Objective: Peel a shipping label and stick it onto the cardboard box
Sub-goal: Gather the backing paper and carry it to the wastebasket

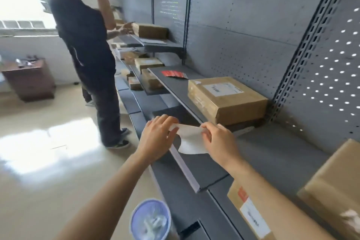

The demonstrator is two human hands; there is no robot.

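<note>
A white shipping label sheet [190,139] is held over the front edge of the grey shelf [272,154]. My left hand [157,135] pinches its left end and my right hand [220,140] pinches its right end; the lower part of the sheet curls down. Just behind my hands, a brown cardboard box [228,101] lies on the shelf and carries a white label [224,88] on its top. A second cardboard box [335,187] sits at the right edge of the shelf, partly cut off by the frame.
A person in dark clothes [87,48] stands to the left at the same shelving, handling a box. A lavender waste bin [150,220] with paper scraps stands below. A labelled box [249,214] lies on the lower shelf under my right arm. Red cards [174,74] lie farther back.
</note>
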